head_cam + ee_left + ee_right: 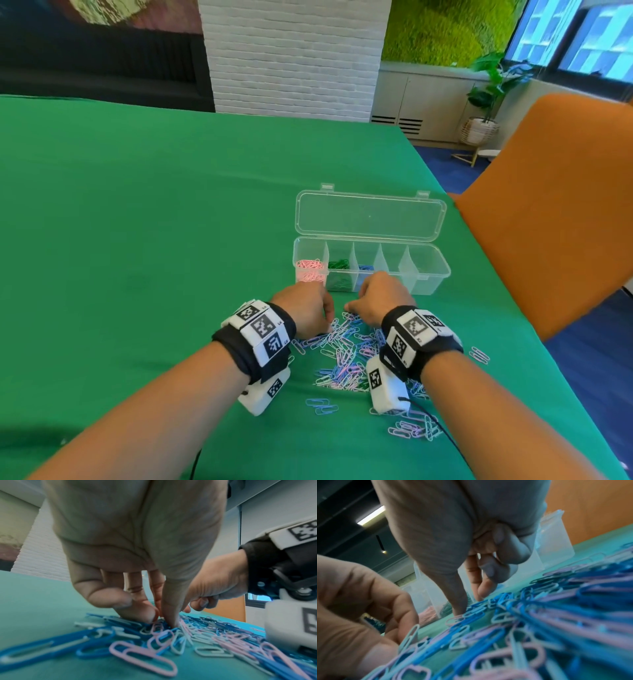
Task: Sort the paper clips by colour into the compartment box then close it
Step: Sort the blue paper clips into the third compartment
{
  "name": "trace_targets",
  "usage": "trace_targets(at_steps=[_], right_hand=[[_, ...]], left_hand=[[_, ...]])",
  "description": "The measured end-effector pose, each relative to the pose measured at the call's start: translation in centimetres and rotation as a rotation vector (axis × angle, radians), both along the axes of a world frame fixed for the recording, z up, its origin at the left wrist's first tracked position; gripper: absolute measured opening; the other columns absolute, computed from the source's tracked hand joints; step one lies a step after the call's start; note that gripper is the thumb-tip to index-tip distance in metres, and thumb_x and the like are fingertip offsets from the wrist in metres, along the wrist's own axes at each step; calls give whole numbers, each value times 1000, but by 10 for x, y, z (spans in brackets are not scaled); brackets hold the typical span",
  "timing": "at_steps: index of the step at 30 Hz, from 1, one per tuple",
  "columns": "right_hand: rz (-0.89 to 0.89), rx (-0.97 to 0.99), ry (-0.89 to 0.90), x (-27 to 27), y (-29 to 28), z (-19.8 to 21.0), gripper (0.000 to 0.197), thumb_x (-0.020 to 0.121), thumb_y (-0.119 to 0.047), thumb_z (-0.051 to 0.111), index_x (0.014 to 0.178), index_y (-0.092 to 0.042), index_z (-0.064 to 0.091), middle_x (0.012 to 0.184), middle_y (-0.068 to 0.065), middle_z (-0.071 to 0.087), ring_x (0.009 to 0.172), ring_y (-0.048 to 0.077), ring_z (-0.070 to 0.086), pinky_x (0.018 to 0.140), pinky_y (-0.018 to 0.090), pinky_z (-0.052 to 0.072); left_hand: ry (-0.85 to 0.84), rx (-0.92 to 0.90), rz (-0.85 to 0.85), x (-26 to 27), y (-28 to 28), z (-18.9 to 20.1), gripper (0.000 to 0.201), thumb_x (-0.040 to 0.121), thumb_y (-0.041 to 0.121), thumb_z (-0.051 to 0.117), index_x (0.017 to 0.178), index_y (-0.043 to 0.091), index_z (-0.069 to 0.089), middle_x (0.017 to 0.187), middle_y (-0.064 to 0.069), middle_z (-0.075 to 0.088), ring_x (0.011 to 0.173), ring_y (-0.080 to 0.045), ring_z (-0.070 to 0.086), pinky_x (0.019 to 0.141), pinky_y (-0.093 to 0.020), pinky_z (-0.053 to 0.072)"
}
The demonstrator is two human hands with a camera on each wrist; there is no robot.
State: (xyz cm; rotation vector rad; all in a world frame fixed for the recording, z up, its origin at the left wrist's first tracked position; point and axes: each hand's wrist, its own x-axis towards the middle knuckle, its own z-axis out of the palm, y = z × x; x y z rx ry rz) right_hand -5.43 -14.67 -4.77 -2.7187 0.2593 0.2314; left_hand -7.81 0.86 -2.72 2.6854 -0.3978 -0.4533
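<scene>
In the open compartment box point(371, 267), pink, green, blue clips fill the three left cells. Your left hand point(308, 313) and right hand point(378, 299) dig curled fingertips into the loose clip pile point(346, 356) just nearer; can't tell if either holds a clip.

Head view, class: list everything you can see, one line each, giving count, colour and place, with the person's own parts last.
Compartment box: one, clear plastic, lid open, on the table beyond the hands.
Pink clips: a small heap, leftmost compartment.
Green clips: a few, second compartment.
Blue clips: a few, third compartment.
Loose clips: many, pink, blue and pale, in a pile on the table between the wrists.
Table: one, green cloth.
Chair: one, orange, right.
Potted plant: one, far right.
Left hand: fingertips in the pile.
Right hand: fingertips in the pile.
</scene>
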Motion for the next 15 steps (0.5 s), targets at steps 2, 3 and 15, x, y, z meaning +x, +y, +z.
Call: trace_targets(at_steps=[2,3,15], right_hand=[[-10,67,44,3,-5,-3,33,80,-34,80,91,-5,68,75,4,65,73,21,65,74,34,58],[-24,100,65,4,-9,-4,32,81,-31,79,91,-4,68,72,3,62,70,20,63,73,34,57],[-53,370,79,-7,-39,24,16,86,-16,68,75,-4,69,68,7,58,50,14,44,46,20,38]], left_hand=[[15,-10,0,0,1,0,8,86,23,73,94,21,75,81,10,60,83,-15,59,70,-26,43],[27,-19,1,0,2,0,9,86,23,73,94,20,75,80,9,61,81,-15,59,68,-25,43],[176,-535,258,2,-1,1,15,97,18,61,84,11,64,72,-1,63,58,-10,58,56,-24,50]])
